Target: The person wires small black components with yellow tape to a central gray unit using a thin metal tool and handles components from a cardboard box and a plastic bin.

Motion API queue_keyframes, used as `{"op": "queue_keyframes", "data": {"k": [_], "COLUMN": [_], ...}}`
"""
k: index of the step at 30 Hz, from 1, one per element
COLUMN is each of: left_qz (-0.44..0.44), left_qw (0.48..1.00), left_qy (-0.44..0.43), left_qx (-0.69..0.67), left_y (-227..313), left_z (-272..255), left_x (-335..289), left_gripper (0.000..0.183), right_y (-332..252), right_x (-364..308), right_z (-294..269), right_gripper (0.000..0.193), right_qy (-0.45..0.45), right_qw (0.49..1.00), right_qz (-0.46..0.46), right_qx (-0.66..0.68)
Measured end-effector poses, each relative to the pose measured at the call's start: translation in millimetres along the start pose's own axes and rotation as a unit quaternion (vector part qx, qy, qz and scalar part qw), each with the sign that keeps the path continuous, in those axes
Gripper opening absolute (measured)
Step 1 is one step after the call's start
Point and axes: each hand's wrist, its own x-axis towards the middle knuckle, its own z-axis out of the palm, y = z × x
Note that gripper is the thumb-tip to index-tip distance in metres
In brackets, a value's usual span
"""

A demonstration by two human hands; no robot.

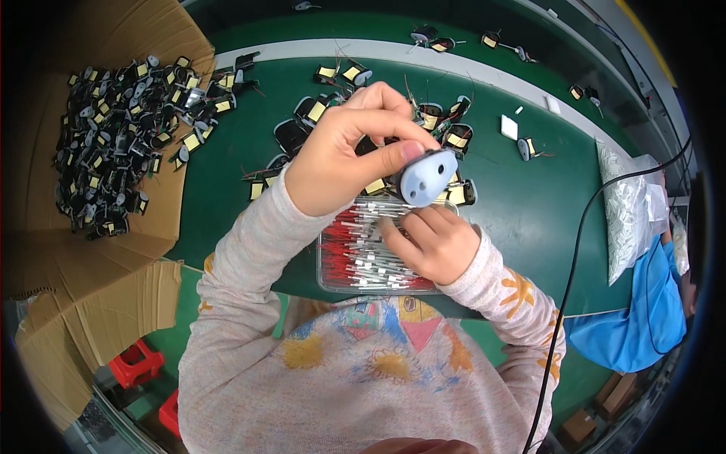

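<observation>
My left hand [344, 151] pinches a light blue, egg-shaped plastic housing [428, 180] with dark holes in its face, held tilted above the middle of the table. Below it, my right hand [431, 244] reaches into a clear plastic tray [320, 265] with its fingers bent inward. The tray is full of thin red and white leads [344, 246] with white ends. Whatever lies between my right fingertips cannot be made out, as the housing and the leads partly cover them. Several black, wired units with yellow labels [310, 111] lie just beyond my hands.
A cardboard box [162, 34] on the left holds a heap of similar units [113, 144]. A white pad [509, 126] lies on the green table [529, 216]. Bags of white parts [624, 212] stand at the right edge. A black cable [578, 242] hangs down the right side.
</observation>
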Motion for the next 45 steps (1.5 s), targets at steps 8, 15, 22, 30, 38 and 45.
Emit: {"op": "queue_keyframes", "data": {"k": [8,15,22,30,38,45], "left_qz": [-0.064,-0.078,-0.164,0.023,0.065,-0.014], "left_qw": [0.988,0.994,0.931,1.000,0.992,1.000], "left_qy": [0.064,-0.023,0.013,0.005,0.016,0.024], "left_qx": [-0.123,-0.075,-0.326,0.021,0.110,0.013], "left_y": [-0.7,9.6,13.8,12.3,19.1,32.8], "left_z": [2.1,11.7,15.9,16.8,-4.1,15.6], "left_x": [-5.6,-3.4,-7.5,-0.9,3.4,-7.6], "left_gripper": [0.015,0.023,0.038,0.048,0.034,0.026], "right_y": [17.6,24.5,32.8,25.5,26.6,10.4], "right_x": [-2.0,29.7,26.7,26.5,21.2,19.0], "right_z": [-58.4,-47.5,-30.3,-29.6,-58.8,-69.5], "right_gripper": [0.057,0.061,0.047,0.047,0.052,0.060], "right_qy": [0.151,0.207,0.301,0.316,0.489,0.418], "right_qw": [0.706,0.422,0.389,0.358,0.698,0.861], "right_qz": [0.319,0.201,0.229,0.205,0.147,0.108], "right_qx": [0.614,0.859,0.840,0.854,0.502,0.270]}}
